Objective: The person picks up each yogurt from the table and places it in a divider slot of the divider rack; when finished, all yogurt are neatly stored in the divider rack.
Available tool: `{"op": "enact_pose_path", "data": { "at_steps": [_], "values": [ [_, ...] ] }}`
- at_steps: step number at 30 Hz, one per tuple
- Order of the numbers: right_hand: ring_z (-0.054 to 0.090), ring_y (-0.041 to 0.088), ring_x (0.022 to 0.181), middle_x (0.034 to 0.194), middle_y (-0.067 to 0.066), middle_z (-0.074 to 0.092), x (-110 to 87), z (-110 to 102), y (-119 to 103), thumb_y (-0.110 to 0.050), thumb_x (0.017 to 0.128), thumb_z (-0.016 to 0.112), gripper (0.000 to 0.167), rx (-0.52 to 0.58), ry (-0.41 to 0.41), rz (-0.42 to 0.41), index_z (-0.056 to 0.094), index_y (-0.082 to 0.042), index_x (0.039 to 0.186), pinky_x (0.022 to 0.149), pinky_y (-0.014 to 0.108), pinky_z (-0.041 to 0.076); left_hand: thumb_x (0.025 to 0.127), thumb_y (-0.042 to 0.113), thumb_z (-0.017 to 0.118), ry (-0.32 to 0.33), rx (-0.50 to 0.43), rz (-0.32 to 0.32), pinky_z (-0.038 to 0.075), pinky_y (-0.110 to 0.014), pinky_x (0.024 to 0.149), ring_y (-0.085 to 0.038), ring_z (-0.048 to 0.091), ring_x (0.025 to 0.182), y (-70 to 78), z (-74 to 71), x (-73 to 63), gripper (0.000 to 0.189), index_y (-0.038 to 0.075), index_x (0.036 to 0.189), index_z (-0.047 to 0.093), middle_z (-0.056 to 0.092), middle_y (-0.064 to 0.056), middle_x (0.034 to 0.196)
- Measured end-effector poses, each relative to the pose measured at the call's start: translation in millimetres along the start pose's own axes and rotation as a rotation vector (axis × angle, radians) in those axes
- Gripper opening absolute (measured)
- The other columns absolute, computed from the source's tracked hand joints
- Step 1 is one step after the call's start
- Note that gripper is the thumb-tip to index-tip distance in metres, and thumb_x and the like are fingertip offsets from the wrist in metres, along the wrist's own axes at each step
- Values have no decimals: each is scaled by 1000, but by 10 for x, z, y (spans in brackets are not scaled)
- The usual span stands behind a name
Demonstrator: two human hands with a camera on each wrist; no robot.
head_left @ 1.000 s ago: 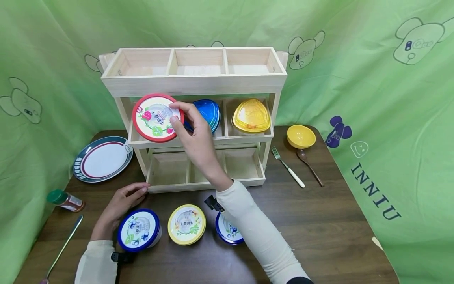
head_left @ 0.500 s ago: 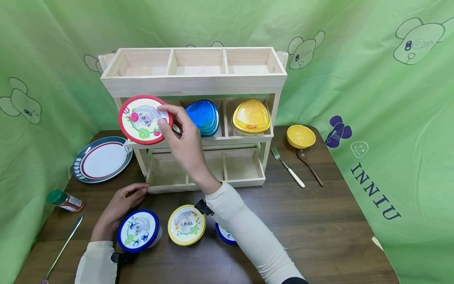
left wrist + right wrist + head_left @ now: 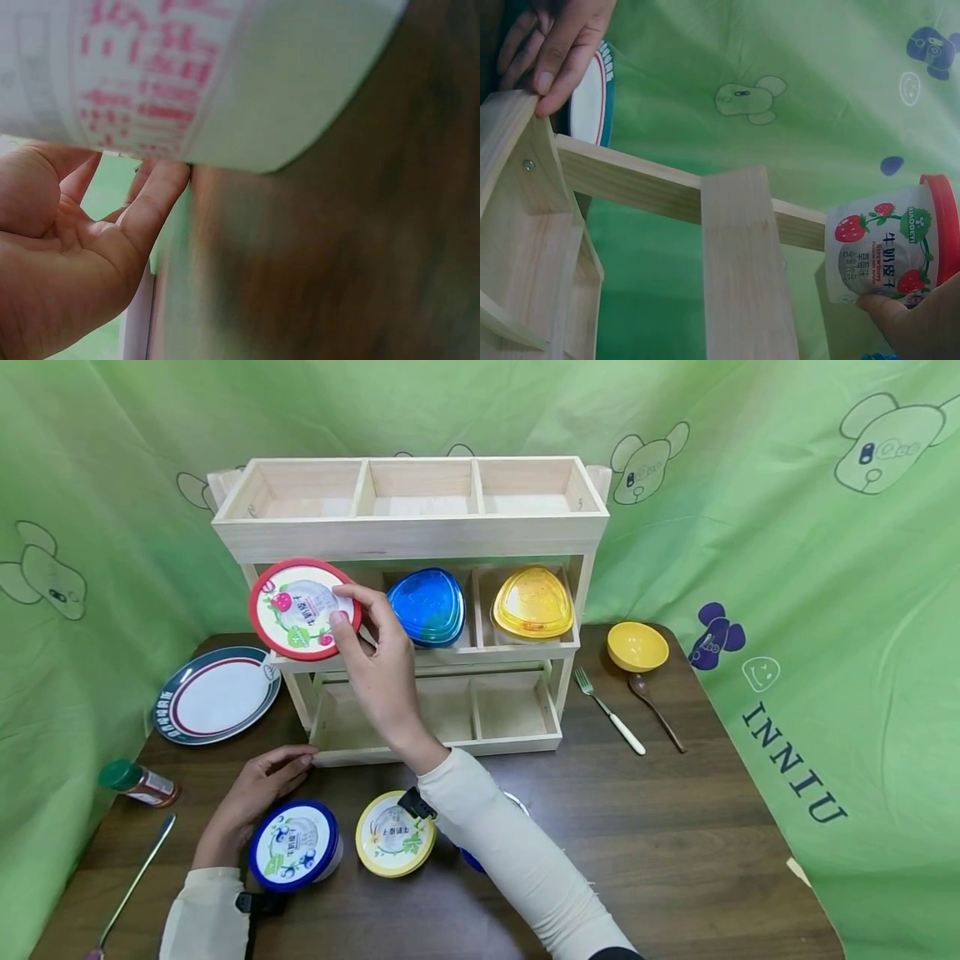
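My right hand (image 3: 378,664) grips a strawberry-printed plastic tub (image 3: 881,247) by its side, thumb and fingers round it just under the red lid (image 3: 305,610). The tub is at the left compartment of the middle tier of a wooden shelf rack (image 3: 412,539), its lid tilted toward the head camera. At the rack's lower left front corner, my left hand (image 3: 258,789) rests with fingertips against the wood. A blue-lidded tub (image 3: 294,846) stands beside the left wrist and fills the top of the left wrist view. To its right stands a yellow-lidded tub (image 3: 395,839).
A blue-lidded container (image 3: 427,607) and a yellow-lidded one (image 3: 533,602) occupy the middle tier. Another blue-rimmed tub (image 3: 471,860) is mostly hidden by the right sleeve. A plate (image 3: 217,693) and spice jar (image 3: 140,783) are left; a fork (image 3: 611,714), spoon (image 3: 656,714) and yellow bowl (image 3: 637,647) right.
My right hand has carried the red-lidded tub left, uncovering the blue-lidded container; it barely moves in the last half second. My left hand stays at the rack's corner.
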State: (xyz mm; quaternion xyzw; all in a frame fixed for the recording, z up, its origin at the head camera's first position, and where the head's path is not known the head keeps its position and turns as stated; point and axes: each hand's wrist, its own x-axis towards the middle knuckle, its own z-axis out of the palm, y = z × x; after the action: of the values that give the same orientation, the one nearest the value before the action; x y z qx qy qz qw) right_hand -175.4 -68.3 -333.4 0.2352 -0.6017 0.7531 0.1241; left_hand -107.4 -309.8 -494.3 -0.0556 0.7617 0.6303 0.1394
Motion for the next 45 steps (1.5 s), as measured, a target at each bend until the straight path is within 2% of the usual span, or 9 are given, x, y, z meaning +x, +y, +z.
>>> {"op": "enact_pose_path", "data": {
  "at_steps": [13, 18, 23, 26, 29, 35, 37, 40, 45],
  "values": [
    [63, 16, 130, 151, 16, 59, 11, 44, 230, -10, 111, 64, 35, -108, 6, -5, 60, -3, 145, 105, 25, 55, 114, 25, 61, 10, 13, -12, 57, -20, 98, 6, 64, 115, -8, 7, 8, 43, -2, 148, 63, 63, 5, 135],
    [62, 16, 135, 152, 16, 58, 24, 45, 252, -11, 111, 64, 37, -141, 4, 32, 59, -4, 147, 106, 24, 53, 114, 26, 62, 14, 11, -10, 57, -20, 98, 6, 64, 115, 4, 10, 5, 43, -2, 147, 64, 64, 7, 133],
    [60, 18, 138, 158, 16, 55, 41, 64, 230, -10, 109, 67, 43, -225, -8, 115, 57, -5, 151, 106, 21, 51, 113, 27, 63, 23, 11, -17, 57, -19, 98, 6, 64, 115, 13, 11, 0, 41, 2, 145, 67, 65, 10, 132],
    [53, 23, 146, 166, 16, 47, 55, 66, 223, -13, 109, 68, 45, -315, -28, 143, 58, -7, 152, 108, 24, 52, 112, 27, 64, 29, 9, -15, 57, -18, 97, 6, 64, 115, 12, 14, -3, 39, 4, 143, 69, 66, 14, 129],
    [38, 28, 158, 174, 14, 35, 43, 40, 203, -17, 108, 70, 48, -397, -56, 143, 59, -9, 154, 115, 31, 48, 112, 28, 64, 24, 7, -11, 56, -18, 97, 6, 64, 115, 9, 18, -4, 39, 4, 143, 69, 66, 15, 127],
    [27, 27, 163, 179, 12, 22, -87, -69, 131, -18, 108, 70, 53, -455, -146, 118, 54, -10, 159, 118, 38, 46, 112, 29, 64, 35, 37, -32, 57, -18, 95, 4, 64, 114, -8, 8, -6, 42, 3, 145, 67, 66, 9, 131],
    [24, 24, 164, 179, 12, 22, -138, -120, 87, -18, 108, 69, 53, -464, -176, 105, 54, -10, 159, 121, 42, 43, 112, 30, 64, 39, 47, -44, 57, -19, 95, 3, 64, 114, -15, 6, -4, 43, 3, 147, 66, 66, 6, 134],
    [24, 18, 163, 179, 10, 25, -212, -217, 8, -17, 109, 68, 51, -440, -214, 95, 55, -9, 158, 123, 41, 41, 112, 30, 64, 40, 52, -55, 57, -19, 96, 3, 64, 115, -21, 11, 4, 45, 3, 148, 65, 65, 3, 137],
    [50, 22, 150, 167, 9, 48, -326, -423, -161, -15, 112, 64, 44, -282, -248, 142, 57, -7, 154, 112, 29, 50, 112, 31, 64, 43, 47, -56, 57, -19, 96, 2, 64, 114, -18, 23, 14, 44, 4, 148, 65, 65, 7, 135]
  ]
}}
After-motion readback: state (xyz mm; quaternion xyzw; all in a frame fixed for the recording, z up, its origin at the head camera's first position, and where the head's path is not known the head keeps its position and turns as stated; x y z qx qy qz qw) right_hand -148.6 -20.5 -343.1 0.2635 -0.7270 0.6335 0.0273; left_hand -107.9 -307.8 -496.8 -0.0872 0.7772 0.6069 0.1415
